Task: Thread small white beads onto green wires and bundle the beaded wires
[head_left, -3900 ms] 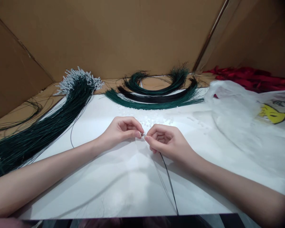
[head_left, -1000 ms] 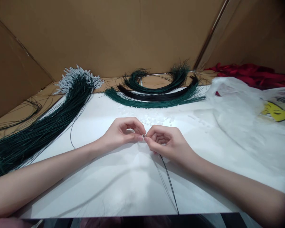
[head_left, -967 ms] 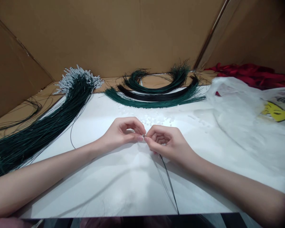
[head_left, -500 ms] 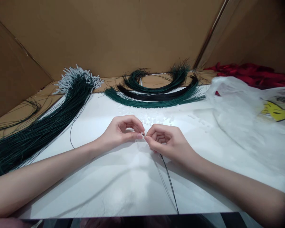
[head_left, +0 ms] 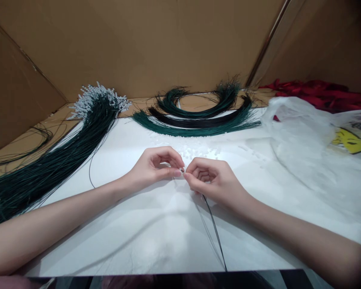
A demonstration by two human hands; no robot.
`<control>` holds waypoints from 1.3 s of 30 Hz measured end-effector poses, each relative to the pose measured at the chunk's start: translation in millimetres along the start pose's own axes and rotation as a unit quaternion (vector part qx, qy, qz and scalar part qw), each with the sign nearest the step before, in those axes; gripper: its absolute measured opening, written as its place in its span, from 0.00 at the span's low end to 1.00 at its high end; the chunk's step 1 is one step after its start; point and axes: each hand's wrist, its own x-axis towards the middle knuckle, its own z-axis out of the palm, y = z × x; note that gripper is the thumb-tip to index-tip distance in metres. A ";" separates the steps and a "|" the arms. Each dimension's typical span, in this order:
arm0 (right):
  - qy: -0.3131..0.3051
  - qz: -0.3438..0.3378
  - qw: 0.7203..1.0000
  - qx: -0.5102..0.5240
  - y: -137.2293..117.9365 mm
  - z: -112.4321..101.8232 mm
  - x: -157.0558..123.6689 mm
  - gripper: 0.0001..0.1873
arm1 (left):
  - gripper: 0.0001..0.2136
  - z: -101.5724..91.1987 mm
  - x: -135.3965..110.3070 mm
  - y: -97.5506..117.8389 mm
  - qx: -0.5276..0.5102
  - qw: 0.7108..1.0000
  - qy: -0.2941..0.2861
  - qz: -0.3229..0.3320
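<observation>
My left hand (head_left: pixel 155 165) and my right hand (head_left: pixel 212 178) meet at the fingertips over a white sheet (head_left: pixel 144 224). My right hand pinches the end of a thin dark green wire (head_left: pixel 214 228) that trails down toward me. My left hand is closed in a pinch on a tiny piece I cannot make out, right at the wire's tip. Small white beads (head_left: pixel 198 151) lie scattered just behind both hands.
A long bundle of green wires with white bead tips (head_left: pixel 63 156) lies at the left. Curved bundles of green and black wires (head_left: pixel 198 116) sit at the back. A white plastic bag (head_left: pixel 321 148) and red material (head_left: pixel 315 96) are at the right. Cardboard walls (head_left: pixel 138 48) surround the area.
Almost nothing has changed. Both hands stay pinched together at the wire's tip, with only slight shifts of the fingers.
</observation>
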 end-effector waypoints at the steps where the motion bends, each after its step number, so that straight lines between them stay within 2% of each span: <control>1: 0.001 -0.001 1.000 -0.001 0.1 0.2 -0.2 0.05 | 0.06 -0.1 -0.2 0.3 0.000 1.000 0.000 -0.002; 29: 0.002 0.002 1.000 -0.010 -0.3 -0.2 -1.1 0.05 | 0.07 0.0 0.3 -1.0 0.004 1.000 0.013 0.002; 39: 0.001 -0.002 1.000 -0.014 -0.7 0.7 -0.8 0.05 | 0.06 1.5 -1.7 1.0 0.021 1.000 -0.003 -0.002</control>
